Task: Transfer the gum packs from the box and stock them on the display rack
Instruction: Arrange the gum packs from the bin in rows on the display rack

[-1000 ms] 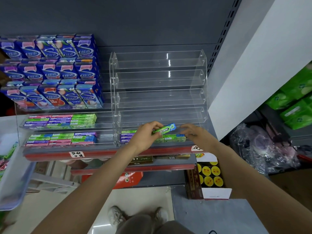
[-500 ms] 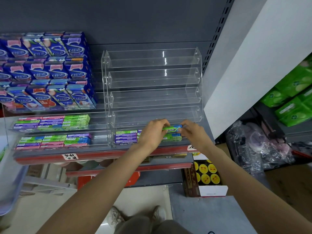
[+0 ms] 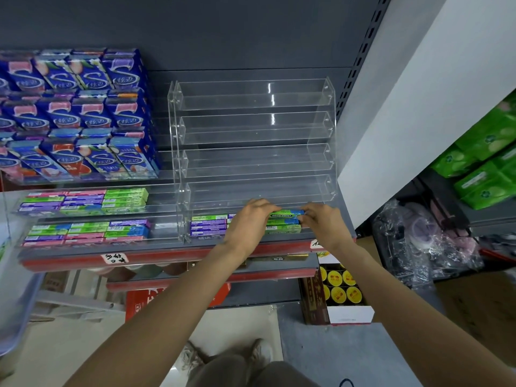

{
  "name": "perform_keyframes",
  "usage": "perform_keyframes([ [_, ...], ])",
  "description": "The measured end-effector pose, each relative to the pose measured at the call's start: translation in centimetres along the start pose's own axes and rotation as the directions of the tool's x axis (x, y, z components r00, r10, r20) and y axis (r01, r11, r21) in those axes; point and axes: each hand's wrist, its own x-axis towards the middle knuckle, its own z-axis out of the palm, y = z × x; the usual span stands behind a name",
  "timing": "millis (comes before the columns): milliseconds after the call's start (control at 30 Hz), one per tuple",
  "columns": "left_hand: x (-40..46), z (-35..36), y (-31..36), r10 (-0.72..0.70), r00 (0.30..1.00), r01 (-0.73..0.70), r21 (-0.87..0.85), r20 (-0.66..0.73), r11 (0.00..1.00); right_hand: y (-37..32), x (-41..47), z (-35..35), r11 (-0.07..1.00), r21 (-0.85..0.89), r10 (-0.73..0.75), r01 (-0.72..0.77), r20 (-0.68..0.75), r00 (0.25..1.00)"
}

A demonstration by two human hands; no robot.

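**Gum pack held at bottom tier of clear rack**

Slim green-and-blue gum pack (image 3: 286, 213), long flat stick shape, glossy wrapper, white lettering "DOUBLEMINT" along its side. Held level, end to end, between both hands. Left hand (image 3: 248, 223) curled around its left end, fingers closed on it. Right hand (image 3: 324, 223) pinches the right end with fingertips, the other fingers bent in.

Pack sits at the lowest tier of the clear acrylic stepped display rack (image 3: 251, 152), just above a stack of like green packs (image 3: 283, 229) already lying there; one of these also reads "DOUBLEMINT". Purple-and-green packs (image 3: 208, 226) fill the left part of the same tier. The four upper tiers hold nothing.

Rack stands on a grey metal shelf with a red price strip (image 3: 167, 256) along its front edge; a white handwritten tag (image 3: 113, 258) on the strip, characters not legible. Dark grey back panel behind. Second clear rack (image 3: 92, 216) to the left carries pink, green, purple and blue packs; above it, blue cartons with a large "S" (image 3: 83, 113).

Below right, an open cardboard box (image 3: 339, 297) with yellow round lids showing. Green wrapped packages (image 3: 485, 163) on shelving far right. Pale floor; shoes visible at bottom.
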Motion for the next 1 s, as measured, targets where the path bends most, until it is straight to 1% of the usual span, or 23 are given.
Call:
perform_keyframes([
  [133, -0.1, 0.5, -0.6, 0.009, 1.000, -0.008, 0.085, -0.010, 0.996, 0.0, 0.0, 0.0, 1.000, -0.012, -0.008, 0.009, 0.010, 1.000],
  [300, -0.3, 0.5, -1.0, 0.008, 1.000, -0.011, 0.121, 0.020, 0.993, 0.1, 0.1, 0.5, 1.000, -0.031, 0.003, -0.003, -0.008, 1.000],
  [400, -0.3, 0.0, -1.2, 0.009, 0.997, -0.021, 0.167, 0.071, 0.986, 0.3, 0.3, 0.8, 0.994, -0.109, -0.024, 0.028, 0.033, 0.999],
  [467, -0.4, -0.4, -1.2, 0.026, 0.994, -0.046, 0.197, 0.105, 0.979, 0.2, -0.1, 0.6, 0.998, -0.056, -0.038, 0.040, 0.029, 0.999],
  [567, -0.6, -0.7, -1.0, 0.032, 0.988, -0.064, 0.214, 0.152, 0.975, -0.1, -0.6, 0.5, 0.998, 0.017, -0.057, 0.058, -0.021, 0.998],
  [700, -0.6, -1.0, -1.0, 0.018, 0.982, -0.054, 0.189, 0.186, 0.980, -0.1, -0.1, 1.0, 0.999, 0.048, 0.011, -0.007, -0.080, 0.997],
  [767, -0.6, -1.1, -1.1, 0.018, 0.979, -0.056, 0.184, 0.201, 0.981, 0.0, -0.1, 1.3, 0.999, 0.052, 0.019, -0.014, -0.105, 0.994],
  [867, -0.7, -1.1, -1.0, 0.025, 0.974, -0.071, 0.200, 0.226, 0.977, 0.2, 0.0, 1.6, 1.000, -0.007, 0.017, -0.017, -0.085, 0.996],
  [1000, -0.6, -1.3, -1.1, 0.045, 0.970, -0.099, 0.218, 0.237, 0.971, 0.2, 0.1, 1.4, 0.995, -0.093, -0.033, 0.033, -0.001, 0.999],
])
